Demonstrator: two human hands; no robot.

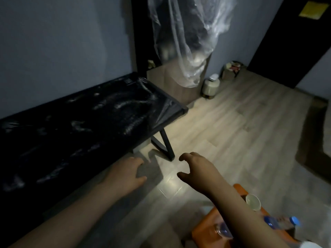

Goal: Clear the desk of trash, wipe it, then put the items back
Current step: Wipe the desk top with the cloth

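The black desk [75, 126] fills the left side; its top carries nothing and shows pale streaks. My left hand [127, 174] hangs just off the desk's front right corner, fingers apart, holding nothing. My right hand [195, 169] hovers over the wooden floor to the right of it, fingers curled and spread, also holding nothing. At the bottom right an orange stool [206, 230] carries a white cup [252, 202] and two plastic bottles, one with a blue cap [284, 223] and one lying partly under my forearm [222, 230].
A wooden cabinet [172, 83] stands beyond the desk's far end, draped with clear plastic sheeting [188, 42]. A small white bin [211, 85] and a basket of trash [232, 69] sit by the far wall. A dark door [290, 42] is at the right.
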